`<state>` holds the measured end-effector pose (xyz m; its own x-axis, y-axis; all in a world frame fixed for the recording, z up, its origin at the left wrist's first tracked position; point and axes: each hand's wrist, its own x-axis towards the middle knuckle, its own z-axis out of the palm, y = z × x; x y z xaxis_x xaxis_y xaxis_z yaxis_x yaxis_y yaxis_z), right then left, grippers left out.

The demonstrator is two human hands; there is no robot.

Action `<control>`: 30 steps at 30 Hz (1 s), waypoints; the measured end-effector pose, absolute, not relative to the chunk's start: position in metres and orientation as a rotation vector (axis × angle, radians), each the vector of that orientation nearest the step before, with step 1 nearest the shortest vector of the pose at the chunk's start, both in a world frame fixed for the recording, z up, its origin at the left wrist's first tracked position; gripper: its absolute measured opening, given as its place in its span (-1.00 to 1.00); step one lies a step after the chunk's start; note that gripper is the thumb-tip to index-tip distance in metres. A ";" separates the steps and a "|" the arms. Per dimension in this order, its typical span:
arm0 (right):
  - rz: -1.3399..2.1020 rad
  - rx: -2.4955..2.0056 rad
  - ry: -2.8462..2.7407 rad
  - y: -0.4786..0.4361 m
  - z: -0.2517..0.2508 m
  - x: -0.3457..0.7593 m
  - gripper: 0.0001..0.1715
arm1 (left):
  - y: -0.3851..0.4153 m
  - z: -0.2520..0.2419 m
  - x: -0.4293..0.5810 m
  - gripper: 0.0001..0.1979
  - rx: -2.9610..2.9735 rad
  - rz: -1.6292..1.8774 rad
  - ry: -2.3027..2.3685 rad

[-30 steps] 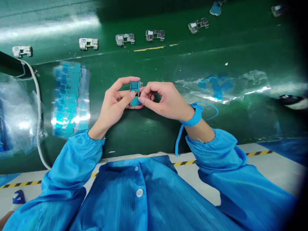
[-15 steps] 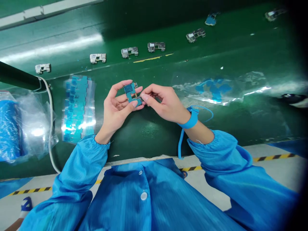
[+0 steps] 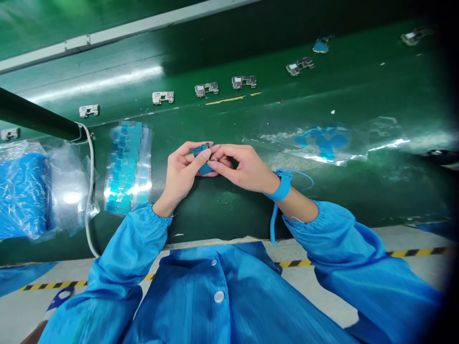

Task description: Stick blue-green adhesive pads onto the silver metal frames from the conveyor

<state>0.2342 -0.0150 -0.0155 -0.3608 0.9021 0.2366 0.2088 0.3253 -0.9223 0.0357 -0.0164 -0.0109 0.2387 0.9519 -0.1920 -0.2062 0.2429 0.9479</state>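
Note:
My left hand (image 3: 180,171) grips a small blue circuit board (image 3: 205,169) above the green work surface, thumb across its face and fingers behind. From the other side my right hand (image 3: 245,167) closes thumb and forefinger at the board's right edge. Any small piece between those fingertips is hidden. A blue wrist strap (image 3: 281,186) with a coiled cord circles my right wrist. Nearest my left forearm, a clear sheet with a column of blue film pieces (image 3: 124,167) lies on the surface.
Several silvery circuit boards, among them one board (image 3: 244,82), lie in a spaced row beyond my hands. A blue board (image 3: 321,45) sits far right. Blue film scraps (image 3: 322,141) lie on clear plastic. At left are a white cable (image 3: 89,191) and a plastic-wrapped blue bundle (image 3: 23,196).
The circuit board has turned and tilted in my left hand, whose thumb now covers more of its face. My right fingers have shifted along its edge. The whole view has moved slightly.

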 end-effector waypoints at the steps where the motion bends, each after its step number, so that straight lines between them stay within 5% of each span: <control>1: 1.107 -1.000 -1.771 -0.016 -0.016 0.235 -0.67 | -0.016 -0.012 0.036 -0.58 0.960 0.995 0.972; 8: 1.505 -0.945 -1.750 0.049 -0.008 0.240 -0.46 | -0.005 -0.009 0.028 -0.36 0.874 1.124 1.004; 11: 1.268 -1.107 -1.661 0.119 -0.006 0.241 -0.42 | 0.001 -0.007 0.022 -0.40 0.887 1.250 1.065; 15: 0.656 -1.571 -1.918 0.195 -0.011 0.245 -0.67 | 0.008 -0.007 0.016 -0.49 0.887 1.325 1.109; 19: 0.413 -1.756 -2.260 0.221 -0.012 0.251 -0.60 | 0.012 -0.008 0.013 -0.64 0.872 1.333 1.087; 23: 0.728 -1.633 -2.077 0.218 -0.001 0.246 -0.65 | 0.012 -0.010 0.015 -0.74 0.858 1.316 1.055; 30: 1.473 -0.995 -1.235 0.124 0.023 0.160 -0.56 | 0.017 -0.014 0.025 -0.36 0.797 1.513 0.899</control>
<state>0.1596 0.1237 0.0229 -0.2303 0.9730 -0.0151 -0.1548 -0.0519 -0.9866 0.0255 0.0171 -0.0142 -0.1234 0.9924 0.0017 -0.4726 -0.0603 0.8792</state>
